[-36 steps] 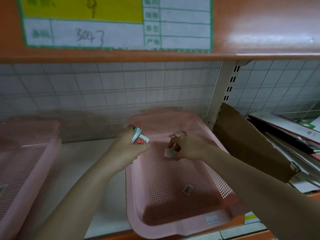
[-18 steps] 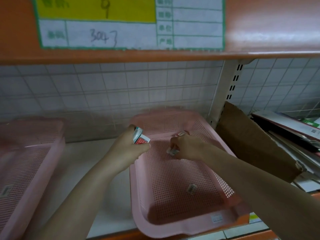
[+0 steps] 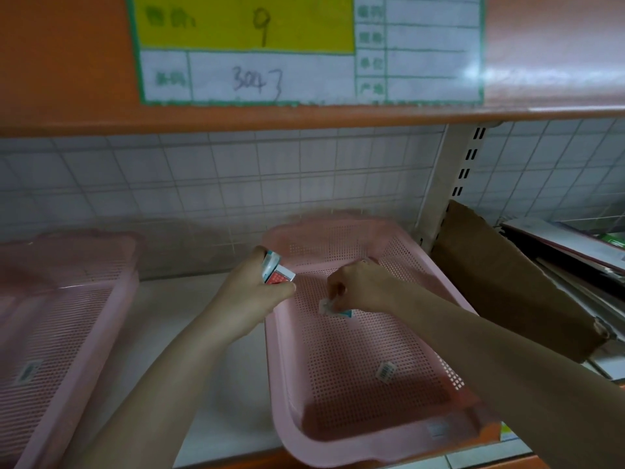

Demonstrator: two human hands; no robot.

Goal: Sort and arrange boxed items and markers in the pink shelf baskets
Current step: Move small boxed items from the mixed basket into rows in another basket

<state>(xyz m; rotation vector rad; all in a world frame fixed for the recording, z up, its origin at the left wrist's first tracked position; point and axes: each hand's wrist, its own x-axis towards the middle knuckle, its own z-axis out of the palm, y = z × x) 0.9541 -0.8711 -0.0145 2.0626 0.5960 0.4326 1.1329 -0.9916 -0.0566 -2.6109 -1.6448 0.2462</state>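
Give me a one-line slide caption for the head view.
Left hand holds small boxes while right hand picks another box from the pink basket.

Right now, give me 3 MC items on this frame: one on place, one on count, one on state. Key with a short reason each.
1. Where is the right hand?
A. Over the pink basket on the left
B. Inside the middle pink basket
C. On the cardboard sheet

2. How many pink baskets are in view?
A. One
B. Two
C. Four

3. What is the left hand doing?
A. Gripping small boxes
B. Lying flat on the shelf
C. Hanging with nothing in it

Key: 1 B, the right hand pinches a small box near the mesh floor of the middle basket. 2 B, that basket plus the left basket. 3 A, its fingers curl round red and white boxes beside the basket's rim.
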